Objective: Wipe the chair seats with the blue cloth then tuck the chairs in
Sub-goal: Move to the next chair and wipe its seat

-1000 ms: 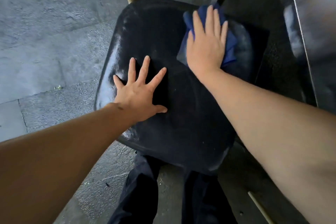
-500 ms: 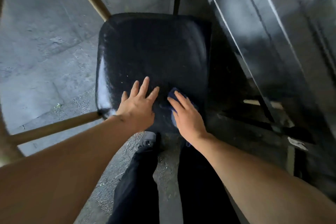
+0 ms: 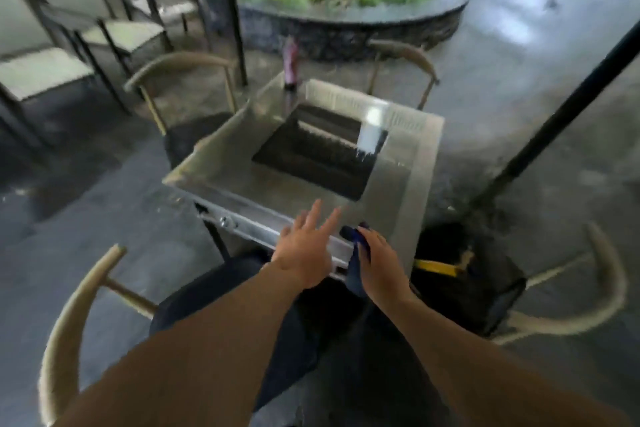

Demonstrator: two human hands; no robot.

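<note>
The blue cloth [image 3: 355,255] hangs from my right hand [image 3: 379,262], which grips it just in front of the table's near edge. My left hand [image 3: 304,250] hovers beside it with fingers spread and straight, holding nothing. Directly below me stands the chair with the dark seat [image 3: 207,295] and a curved wooden backrest [image 3: 69,315]; my arms hide most of that seat. Another dark-seated chair [image 3: 491,288] stands at the right, under the table's corner. The frame is blurred.
A square glass-topped table [image 3: 235,180] with a dark sunken centre is ahead, a purple bottle [image 3: 291,62] on its far edge. Two more wooden-backed chairs [image 3: 180,66] stand at the far sides. Pale chairs at left, a black pole [image 3: 554,114] at right, a round planter behind.
My view has swung up from the seat to the table. Both hands have lifted off the seat; the right hand now grips the cloth hanging instead of pressing it flat.
</note>
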